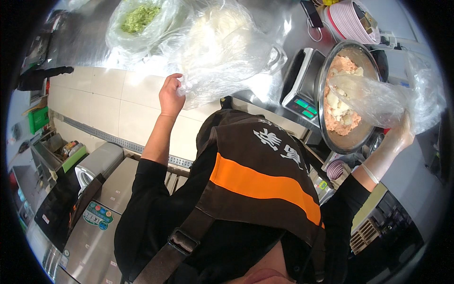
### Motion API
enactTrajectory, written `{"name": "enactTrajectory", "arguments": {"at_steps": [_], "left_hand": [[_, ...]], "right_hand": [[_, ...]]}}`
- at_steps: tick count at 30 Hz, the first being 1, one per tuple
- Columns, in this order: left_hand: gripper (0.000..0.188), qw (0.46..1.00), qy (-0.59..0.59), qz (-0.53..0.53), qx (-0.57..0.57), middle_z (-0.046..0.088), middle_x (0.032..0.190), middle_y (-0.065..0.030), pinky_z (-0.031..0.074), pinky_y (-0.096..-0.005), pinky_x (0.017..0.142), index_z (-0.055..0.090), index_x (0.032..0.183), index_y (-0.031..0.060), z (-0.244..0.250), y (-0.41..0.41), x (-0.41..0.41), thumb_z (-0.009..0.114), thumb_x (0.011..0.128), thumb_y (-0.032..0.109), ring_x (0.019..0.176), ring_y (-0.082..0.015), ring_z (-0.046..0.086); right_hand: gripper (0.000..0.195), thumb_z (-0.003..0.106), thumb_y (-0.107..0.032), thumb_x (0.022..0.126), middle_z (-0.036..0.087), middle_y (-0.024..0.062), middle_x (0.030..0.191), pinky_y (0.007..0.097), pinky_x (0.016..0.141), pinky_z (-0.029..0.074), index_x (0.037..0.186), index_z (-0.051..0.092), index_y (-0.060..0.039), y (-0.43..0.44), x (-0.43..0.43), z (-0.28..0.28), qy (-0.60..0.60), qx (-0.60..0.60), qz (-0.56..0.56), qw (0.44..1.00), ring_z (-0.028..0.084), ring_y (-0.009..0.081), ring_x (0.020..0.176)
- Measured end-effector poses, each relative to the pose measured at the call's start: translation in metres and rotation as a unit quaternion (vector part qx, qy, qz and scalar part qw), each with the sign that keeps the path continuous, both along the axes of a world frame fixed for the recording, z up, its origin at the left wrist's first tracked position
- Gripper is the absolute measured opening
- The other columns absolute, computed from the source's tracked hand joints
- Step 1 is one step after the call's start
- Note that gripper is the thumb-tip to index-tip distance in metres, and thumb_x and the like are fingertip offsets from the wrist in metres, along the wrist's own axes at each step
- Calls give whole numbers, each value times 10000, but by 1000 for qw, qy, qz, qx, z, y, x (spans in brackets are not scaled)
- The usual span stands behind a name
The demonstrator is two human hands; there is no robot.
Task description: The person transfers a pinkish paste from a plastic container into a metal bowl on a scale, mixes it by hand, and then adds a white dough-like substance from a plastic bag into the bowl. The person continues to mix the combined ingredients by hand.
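My left hand point(173, 93) pinches the edge of a large clear plastic bag point(227, 56), which holds a pale mass and lies at the steel table's near edge. My right hand point(399, 135), in a thin clear glove, grips another clear plastic bag point(383, 101). One end of that bag hangs into a wide steel bowl point(365, 58). Inside the bowl is pinkish minced filling point(342, 64), with pale lumps point(337, 104) on top, partly behind the bag. Beside the bowl, and seemingly under its rim, stands a digital scale point(310, 78) with lit green displays.
A plastic-lined container point(115, 33) of shredded green vegetable point(140, 18) stands on the steel table point(85, 39). Further right are a phone point(312, 14) with a white cable and a pink ribbed container point(349, 21). A steel cabinet point(92, 245) lies behind my left side.
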State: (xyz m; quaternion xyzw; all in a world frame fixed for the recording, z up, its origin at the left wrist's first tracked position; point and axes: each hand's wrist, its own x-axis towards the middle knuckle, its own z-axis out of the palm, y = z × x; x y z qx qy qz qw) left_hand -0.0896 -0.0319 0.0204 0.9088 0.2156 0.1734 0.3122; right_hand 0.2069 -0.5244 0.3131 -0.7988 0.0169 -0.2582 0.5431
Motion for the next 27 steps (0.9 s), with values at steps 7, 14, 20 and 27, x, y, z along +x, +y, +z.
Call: {"name": "enactTrajectory", "arguments": {"at_steps": [7, 14, 20, 27], "left_hand": [[305, 993, -1, 52, -111, 721, 1043, -101, 538, -337, 772, 621, 1015, 31, 0, 0, -5, 576, 753, -122, 891, -288, 689], [382, 822, -1, 150, -549, 708, 1018, -150, 556, -361, 798, 622, 1120, -71, 20, 16, -7, 471, 773, -125, 913, -263, 687], [448, 703, -110, 165, -683, 673, 1086, -186, 572, -400, 870, 589, 1180, -105, 48, 20, -20, 450, 756, -74, 946, -290, 674], [429, 584, -227, 87, -775, 677, 1047, -176, 577, -424, 877, 587, 1197, -88, 71, 8, -61, 499, 791, 18, 934, -290, 684]], "right_hand": [[379, 721, -105, 883, 672, 166, 1151, 335, 777, 545, 1185, 654, 114, -1, -2, -3, 0, -10, -31, 999, 656, 223, 947], [354, 704, -100, 878, 681, 142, 1052, 302, 685, 505, 1151, 665, 123, -17, -5, -5, 9, 1, -38, 999, 636, 196, 855], [365, 698, -107, 879, 686, 152, 1073, 301, 709, 513, 1151, 663, 133, -18, -13, 1, -15, -25, -14, 999, 636, 191, 869], [290, 678, -125, 905, 659, 98, 925, 291, 633, 475, 1066, 686, 116, 20, -30, 23, -60, 4, 49, 997, 598, 164, 751]]}}
